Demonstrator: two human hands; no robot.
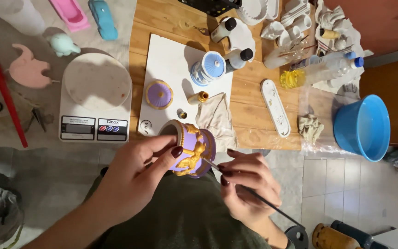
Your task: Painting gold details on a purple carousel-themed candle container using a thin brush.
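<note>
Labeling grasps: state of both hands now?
Left hand: closed on the purple pot.
Right hand: closed on a thin brush.

Warm indoor light, soft shadows, sharp.

Left hand point(137, 173) is curled, thumb pressed forward over its fingers point(162, 140). Right hand point(247, 182) is pinched shut, fingers point(236, 161) bunched toward the left thumb; forearms angled inward.

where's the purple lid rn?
Head view, left of centre: the purple lid sits on the white board, between the kitchen scale and the small gold bottle.
</note>
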